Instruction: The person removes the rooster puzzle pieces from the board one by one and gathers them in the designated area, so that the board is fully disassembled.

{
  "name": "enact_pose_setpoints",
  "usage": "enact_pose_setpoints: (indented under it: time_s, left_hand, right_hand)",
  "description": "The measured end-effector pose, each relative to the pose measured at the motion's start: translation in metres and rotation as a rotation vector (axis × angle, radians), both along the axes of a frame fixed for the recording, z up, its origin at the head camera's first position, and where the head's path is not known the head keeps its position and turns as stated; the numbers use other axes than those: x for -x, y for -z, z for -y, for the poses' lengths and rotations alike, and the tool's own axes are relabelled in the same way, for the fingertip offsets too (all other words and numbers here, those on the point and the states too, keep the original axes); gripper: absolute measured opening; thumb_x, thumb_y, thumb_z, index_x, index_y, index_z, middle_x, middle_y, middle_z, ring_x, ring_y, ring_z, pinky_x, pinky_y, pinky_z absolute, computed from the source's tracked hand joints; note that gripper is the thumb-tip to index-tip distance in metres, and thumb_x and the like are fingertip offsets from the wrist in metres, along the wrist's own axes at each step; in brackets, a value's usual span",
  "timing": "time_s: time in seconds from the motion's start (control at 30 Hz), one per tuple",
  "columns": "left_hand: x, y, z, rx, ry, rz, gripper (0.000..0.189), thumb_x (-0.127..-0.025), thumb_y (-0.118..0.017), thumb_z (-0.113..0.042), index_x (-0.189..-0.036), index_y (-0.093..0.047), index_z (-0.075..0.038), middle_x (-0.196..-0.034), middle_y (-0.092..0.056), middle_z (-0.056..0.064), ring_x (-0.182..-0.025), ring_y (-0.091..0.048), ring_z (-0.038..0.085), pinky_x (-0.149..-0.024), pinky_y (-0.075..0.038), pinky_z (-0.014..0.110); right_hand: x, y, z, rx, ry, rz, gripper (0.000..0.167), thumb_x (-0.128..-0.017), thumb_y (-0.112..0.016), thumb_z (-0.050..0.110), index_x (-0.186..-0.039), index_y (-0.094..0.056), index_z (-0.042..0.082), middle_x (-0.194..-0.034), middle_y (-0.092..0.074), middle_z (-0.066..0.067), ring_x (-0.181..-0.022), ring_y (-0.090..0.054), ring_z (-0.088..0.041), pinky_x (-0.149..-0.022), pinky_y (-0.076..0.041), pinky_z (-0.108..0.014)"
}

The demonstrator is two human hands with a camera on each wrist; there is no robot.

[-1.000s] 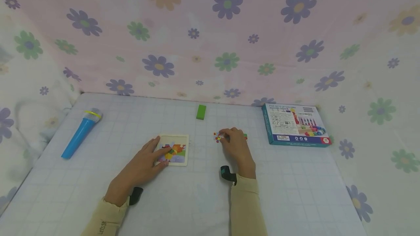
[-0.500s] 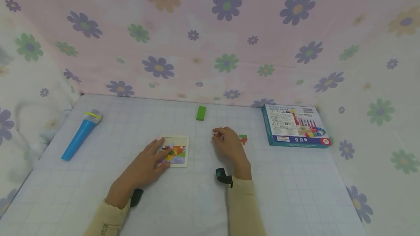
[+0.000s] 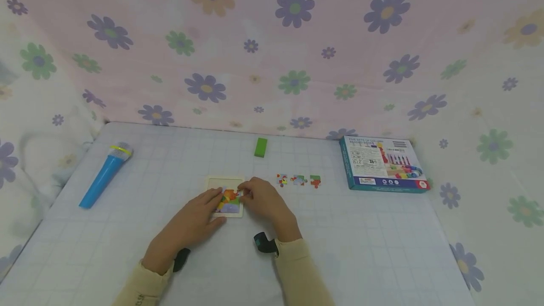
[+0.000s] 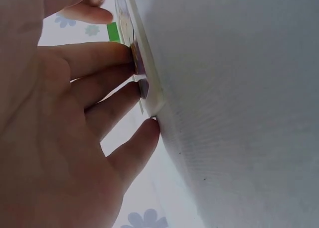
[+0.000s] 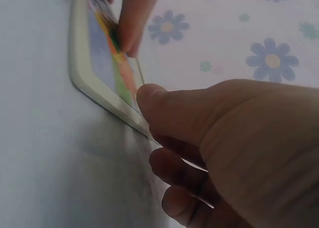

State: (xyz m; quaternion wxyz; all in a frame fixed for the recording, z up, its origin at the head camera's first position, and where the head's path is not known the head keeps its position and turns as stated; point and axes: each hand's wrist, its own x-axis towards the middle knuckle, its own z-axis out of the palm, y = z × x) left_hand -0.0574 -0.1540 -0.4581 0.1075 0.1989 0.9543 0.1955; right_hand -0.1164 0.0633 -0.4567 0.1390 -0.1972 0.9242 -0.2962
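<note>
A small jigsaw puzzle in a cream frame (image 3: pixel 213 181) lies on the table, its picture (image 3: pixel 230 208) partly covered by my hands. My left hand (image 3: pixel 189 218) rests its outstretched fingertips on the picture's left side; in the left wrist view, the little finger (image 4: pixel 137 151) touches the frame's edge. My right hand (image 3: pixel 267 204) is at the frame's right side, thumb and index finger pinching a small puzzle piece (image 3: pixel 240 193) mostly hidden by them. In the right wrist view the thumb (image 5: pixel 169 106) covers the frame's edge. Three loose pieces, including a red-and-green one (image 3: pixel 315 181), lie to the right.
A green block (image 3: pixel 261 147) lies behind the puzzle. On the left is a blue toy microphone (image 3: pixel 102 181); a boxed bead set (image 3: pixel 384 163) lies at the back right. Flowered cloth (image 3: pixel 255 60) hangs behind the white-covered table (image 3: pixel 374 249).
My right hand has moved left from the loose pieces to the frame's right side, uncovering three pieces. My left hand has shifted slightly right over the picture.
</note>
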Motion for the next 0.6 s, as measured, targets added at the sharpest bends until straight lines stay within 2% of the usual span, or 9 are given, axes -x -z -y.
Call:
enact_pose_setpoints:
  time_s: [0.13,0.33,0.6]
  left_hand:
    - [-0.0008,-0.0031,0.0007,-0.046,0.008,0.007,0.066,-0.098,-0.068,-0.033,-0.152,-0.046,-0.001,-0.161,-0.041,0.016,-0.148,-0.041,0.040,-0.118,-0.038,0.057]
    - [-0.0013,0.0000,0.0035,-0.102,0.047,0.000,0.050,-0.098,-0.069,-0.027,-0.145,-0.058,-0.013,-0.160,-0.041,0.020,-0.147,-0.040,0.043,-0.115,-0.039,0.061]
    - [-0.0019,-0.0028,0.0010,-0.066,0.045,-0.008,0.048,-0.097,-0.070,-0.029,-0.142,-0.062,-0.016,-0.160,-0.041,0.020,-0.147,-0.040,0.045,-0.115,-0.039,0.062]
  right_hand:
    - [-0.0046,-0.0002,0.0049,0.001,-0.003,0.011,0.027,-0.094,-0.074,0.017,-0.121,-0.073,0.012,-0.092,-0.062,0.003,-0.081,-0.054,-0.011,-0.074,-0.047,-0.024]
    - [-0.0057,0.0021,0.0050,0.001,0.012,-0.010,0.026,-0.094,-0.074,0.016,-0.119,-0.073,0.011,-0.091,-0.062,0.003,-0.081,-0.054,-0.011,-0.074,-0.046,-0.024]
    - [-0.0054,0.0036,0.0059,-0.003,0.037,0.014,0.025,-0.095,-0.073,0.016,-0.119,-0.072,0.011,-0.098,-0.066,0.002,-0.086,-0.057,-0.011,-0.081,-0.051,-0.028]
